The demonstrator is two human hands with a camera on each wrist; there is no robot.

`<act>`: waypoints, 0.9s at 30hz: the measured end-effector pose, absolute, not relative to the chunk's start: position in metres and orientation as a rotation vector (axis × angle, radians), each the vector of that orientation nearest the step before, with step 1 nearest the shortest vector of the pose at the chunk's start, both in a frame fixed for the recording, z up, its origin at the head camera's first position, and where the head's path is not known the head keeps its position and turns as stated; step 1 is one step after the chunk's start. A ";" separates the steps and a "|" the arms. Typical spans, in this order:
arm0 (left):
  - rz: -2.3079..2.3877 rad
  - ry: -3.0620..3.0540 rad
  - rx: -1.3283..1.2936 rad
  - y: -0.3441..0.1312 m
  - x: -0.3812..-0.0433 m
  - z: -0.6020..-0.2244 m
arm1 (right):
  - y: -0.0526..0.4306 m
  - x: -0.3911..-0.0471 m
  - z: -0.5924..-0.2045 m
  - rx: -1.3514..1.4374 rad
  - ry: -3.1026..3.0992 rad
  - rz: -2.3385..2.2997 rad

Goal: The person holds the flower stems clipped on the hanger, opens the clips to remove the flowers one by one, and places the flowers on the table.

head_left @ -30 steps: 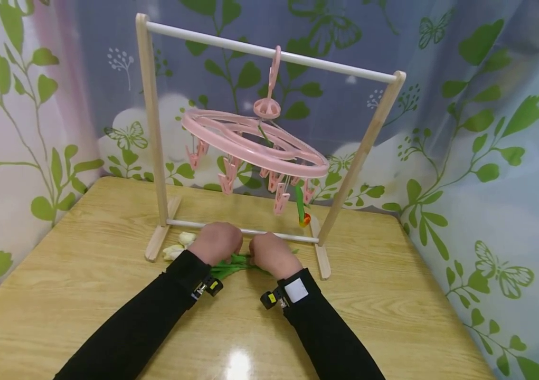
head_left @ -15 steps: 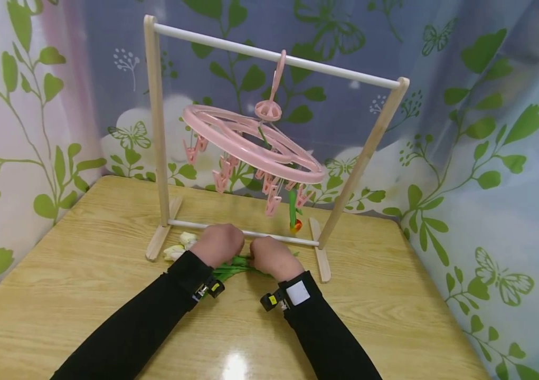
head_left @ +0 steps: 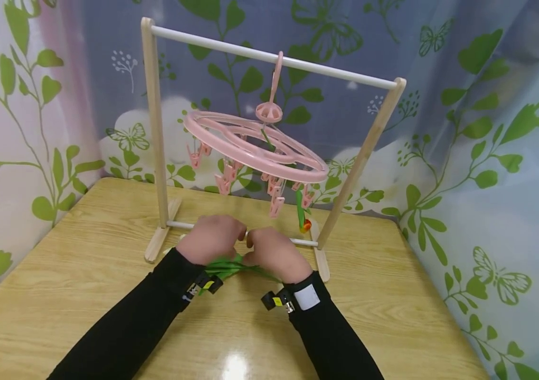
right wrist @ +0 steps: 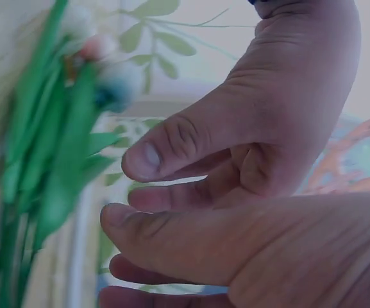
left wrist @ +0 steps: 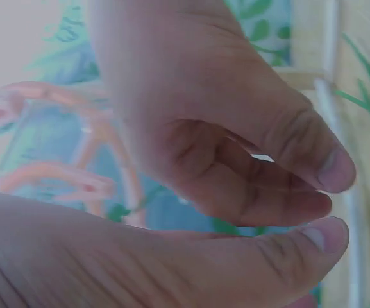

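Note:
A bunch of artificial tulips (head_left: 224,268) with green stems lies on the table below both hands; the right wrist view shows its white, pinkish and blue heads. My left hand (head_left: 214,238) hovers over the bunch, covering most of the flower heads in the head view. Beside it is my right hand (head_left: 279,256), over the stem ends. Thumbs and fingertips of the two hands point at each other, close together. In both wrist views a gap shows between thumb and fingers, and neither hand holds anything.
Behind the hands, a pink round clip hanger (head_left: 255,153) hangs tilted from a wooden rack's white top rod (head_left: 221,46). Several pink pegs (head_left: 276,206) dangle from it. One orange-red tulip (head_left: 305,226) hangs head down on the right. The rack's lower rod (head_left: 304,242) runs behind the hands.
Both hands have come off the stems and risen slightly, their fingers loosening. The left hand now hides more of the white tulip heads. The hanger sways a little with its hanging tulip.

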State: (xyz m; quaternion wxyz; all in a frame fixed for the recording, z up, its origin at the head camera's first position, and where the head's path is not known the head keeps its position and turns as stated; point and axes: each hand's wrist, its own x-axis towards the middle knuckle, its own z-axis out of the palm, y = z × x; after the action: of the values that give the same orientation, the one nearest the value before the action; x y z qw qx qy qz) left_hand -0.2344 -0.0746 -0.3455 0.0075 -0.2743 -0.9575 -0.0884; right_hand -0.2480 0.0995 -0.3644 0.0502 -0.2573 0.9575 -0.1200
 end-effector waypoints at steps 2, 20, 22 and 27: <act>-0.294 -2.930 -0.890 -0.077 -0.225 -0.336 | 0.100 -0.240 -0.355 -0.812 2.934 -0.383; -0.613 -2.224 -0.915 -0.096 -0.156 -0.240 | 0.122 -0.174 -0.264 -1.393 2.981 -0.618; -0.667 -2.005 -0.828 -0.096 -0.159 -0.239 | 0.125 -0.171 -0.261 -1.455 3.029 -0.695; -0.607 -1.771 -0.646 -0.098 -0.177 -0.244 | 0.125 -0.167 -0.257 -1.584 3.225 -0.879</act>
State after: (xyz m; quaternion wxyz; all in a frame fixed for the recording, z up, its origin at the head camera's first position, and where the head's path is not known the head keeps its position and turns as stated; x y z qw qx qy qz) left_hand -0.1771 -0.0977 -0.2436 0.5485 -0.2725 -0.7478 -0.2563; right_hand -0.1674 0.1250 -0.2575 -0.2753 -0.4117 0.8382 -0.2284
